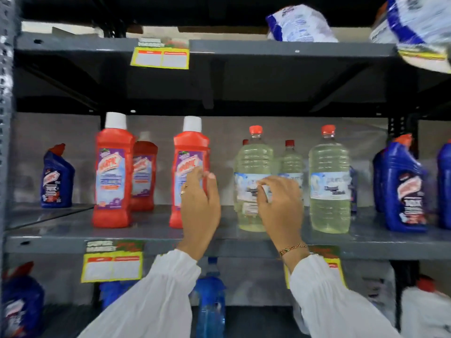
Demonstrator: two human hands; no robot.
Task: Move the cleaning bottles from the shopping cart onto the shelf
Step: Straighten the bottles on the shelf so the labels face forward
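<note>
Red bottle (189,172): stood upright on the grey shelf (151,228), long axis vertical, white cap up, purple-and-white label facing the camera.
Left hand (199,198): wrapped round the red bottle's lower right side, thumb on the right edge and fingers across the label; a ring showed on one finger.
Clear bottle (251,181): upright on the same shelf just right of the red bottle, long axis vertical, red cap on top, label facing out.
Clear bottle's contents: pale yellowish liquid, filling it nearly to the shoulder.
Right hand (280,193): curled round the front of the clear bottle at label height, fingers bent in a narrow hold; a beaded bracelet sat at the wrist.
Sleeves: both arms wore white sleeves rising from the bottom of the view.
Other red bottles: one at the shelf's front left (112,172), one behind it (144,175), both upright.
Other clear bottles: one large at the right (329,181) and a smaller one behind (290,162), both upright, red-capped, holding the same pale liquid.
Blue bottles: one angled-neck bottle at the far left (57,178), more at the far right (402,186), all standing.
Upper shelf: white-and-blue bags (297,24) lay on it.
Lower shelf: a blue spray bottle (211,298) stood under the hands.
Price tags: yellow cards (159,57) hung on the shelf edges.
</note>
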